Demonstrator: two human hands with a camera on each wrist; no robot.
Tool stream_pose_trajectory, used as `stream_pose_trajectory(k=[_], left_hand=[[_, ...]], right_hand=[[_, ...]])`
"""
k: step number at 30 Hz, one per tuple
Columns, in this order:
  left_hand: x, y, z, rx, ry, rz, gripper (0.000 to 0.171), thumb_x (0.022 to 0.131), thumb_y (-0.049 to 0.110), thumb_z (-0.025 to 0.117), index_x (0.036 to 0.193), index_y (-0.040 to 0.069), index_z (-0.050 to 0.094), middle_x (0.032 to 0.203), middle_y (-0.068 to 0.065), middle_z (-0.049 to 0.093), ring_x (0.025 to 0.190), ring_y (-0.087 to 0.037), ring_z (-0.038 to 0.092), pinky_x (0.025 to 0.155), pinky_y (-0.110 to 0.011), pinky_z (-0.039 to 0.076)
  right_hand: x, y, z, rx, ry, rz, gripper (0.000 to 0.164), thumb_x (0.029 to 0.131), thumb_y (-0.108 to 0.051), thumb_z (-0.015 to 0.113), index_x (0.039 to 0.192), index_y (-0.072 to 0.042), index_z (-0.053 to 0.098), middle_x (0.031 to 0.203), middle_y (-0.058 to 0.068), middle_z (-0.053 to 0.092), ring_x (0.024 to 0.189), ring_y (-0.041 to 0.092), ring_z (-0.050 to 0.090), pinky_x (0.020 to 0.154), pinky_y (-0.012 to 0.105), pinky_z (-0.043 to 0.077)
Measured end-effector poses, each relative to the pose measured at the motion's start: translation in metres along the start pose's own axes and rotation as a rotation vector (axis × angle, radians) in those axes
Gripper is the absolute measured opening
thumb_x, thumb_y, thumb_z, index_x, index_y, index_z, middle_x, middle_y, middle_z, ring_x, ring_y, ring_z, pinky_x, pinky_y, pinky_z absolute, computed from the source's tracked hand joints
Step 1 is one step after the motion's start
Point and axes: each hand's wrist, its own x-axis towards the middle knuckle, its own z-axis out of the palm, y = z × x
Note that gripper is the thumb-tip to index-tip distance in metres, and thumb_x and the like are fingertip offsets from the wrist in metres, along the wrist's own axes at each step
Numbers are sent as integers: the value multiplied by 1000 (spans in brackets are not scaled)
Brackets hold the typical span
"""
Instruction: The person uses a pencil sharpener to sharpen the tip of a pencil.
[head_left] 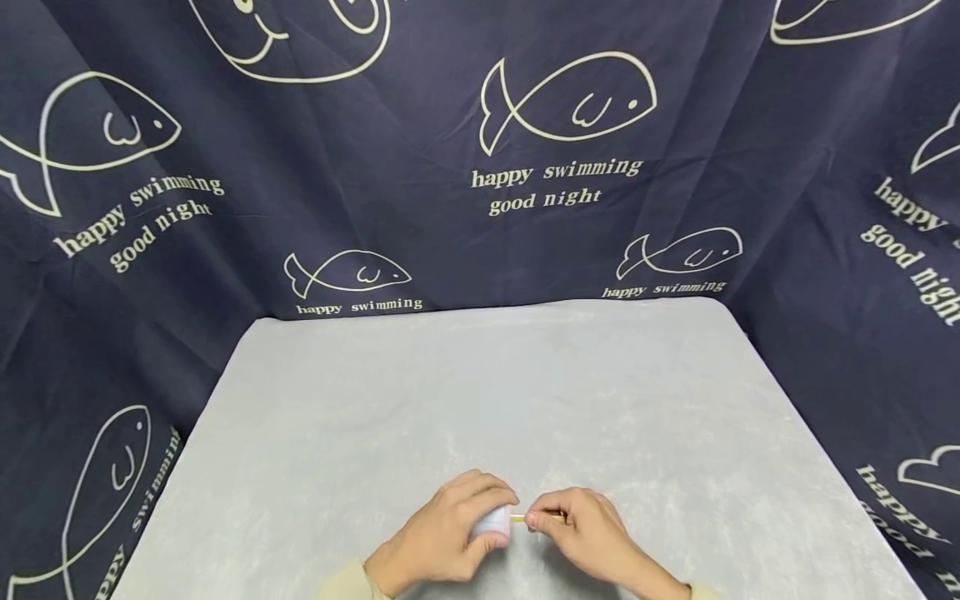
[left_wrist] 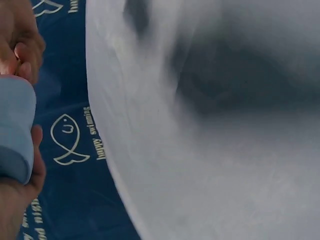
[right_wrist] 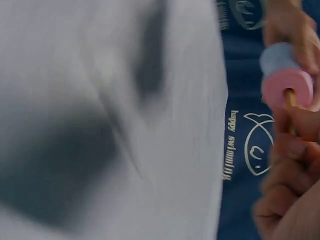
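Observation:
Near the front of the table, my left hand [head_left: 453,533] grips a small light-blue pencil sharpener [head_left: 491,522], its fingers curled over the top and the thumb below. The right wrist view shows the sharpener's round pink end face [right_wrist: 277,87] with a hole in it. A thin yellow pencil [head_left: 519,518] has its tip in that hole. My right hand [head_left: 588,533] pinches the pencil between thumb and fingers, close to the sharpener. Most of the pencil is hidden by those fingers. In the left wrist view the sharpener's blue body [left_wrist: 15,115] appears at the left edge.
A pale grey cloth [head_left: 480,400] covers the table. Dark blue curtains [head_left: 450,225] with white fish drawings and lettering stand behind it and along both sides. Light sleeve cuffs [head_left: 348,583] show at the bottom edge.

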Motion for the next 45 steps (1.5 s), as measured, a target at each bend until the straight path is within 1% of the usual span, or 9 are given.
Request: stream_pose_trajectory(k=[3, 7, 14, 18, 22, 27, 32, 40, 45], left_hand=[[1, 0, 2, 180, 19, 126, 36, 99, 37, 45, 109, 8, 64, 108, -1, 64, 95, -11, 59, 87, -22, 47], [1, 0, 2, 254, 12, 150, 37, 100, 38, 43, 111, 8, 63, 109, -1, 63, 96, -11, 58, 88, -22, 46], [2, -1, -11, 51, -10, -54, 31, 94, 29, 59, 116, 8, 62, 112, -3, 63, 98, -12, 59, 82, -21, 50], [5, 1, -20, -179, -27, -213, 28, 92, 24, 62, 118, 13, 61, 111, -1, 64, 90, -7, 58, 74, -20, 49], [7, 1, -26, -381, -45, -323, 25, 95, 23, 58, 118, 15, 61, 108, -2, 66, 78, -1, 53, 66, -18, 47], [6, 0, -25, -462, -30, -292, 22, 95, 16, 57, 115, 10, 61, 108, -8, 67, 79, -1, 54, 68, -19, 49], [3, 1, -13, -273, 50, -161, 22, 90, 19, 63, 111, 12, 61, 103, -1, 66, 82, -4, 56, 70, -15, 47], [-4, 5, -3, 243, 44, 120, 29, 96, 35, 52, 110, 12, 62, 109, 1, 62, 95, -10, 56, 88, -20, 44], [-2, 7, -10, 247, -27, 103, 32, 95, 36, 55, 112, 10, 63, 110, 1, 63, 96, -10, 57, 86, -20, 45]], right_hand=[[1, 0, -6, 158, -142, 198, 24, 91, -30, 61, 79, -13, 72, 60, -11, 49, 50, -1, 35, 48, 20, 33], [1, 0, -8, 50, -100, 151, 18, 91, -34, 61, 84, -19, 69, 63, -13, 49, 53, 0, 37, 50, 22, 33], [4, 7, 3, -383, 283, -419, 6, 93, -24, 61, 91, -18, 60, 74, -16, 51, 58, -5, 36, 49, 11, 31], [14, 8, 1, -658, 527, -707, 29, 102, -29, 44, 86, -15, 63, 73, -10, 53, 57, 2, 41, 51, 11, 28], [20, -4, -6, -721, 649, -860, 33, 102, -27, 43, 84, -13, 67, 71, -7, 55, 55, 5, 42, 51, 13, 25], [23, -9, -9, -690, 670, -935, 34, 102, -25, 44, 80, -12, 67, 65, -8, 50, 52, 3, 34, 49, 11, 19], [15, -1, -1, -485, 491, -756, 26, 97, -24, 54, 79, -16, 70, 60, -12, 43, 50, -7, 25, 46, 5, 18], [9, -1, -10, 344, -248, 182, 19, 89, -10, 60, 86, 4, 72, 55, -12, 51, 48, -2, 34, 50, 17, 37], [4, 0, -8, 293, -223, 107, 17, 92, -14, 59, 89, -1, 68, 59, -14, 48, 52, -3, 38, 54, 18, 41]])
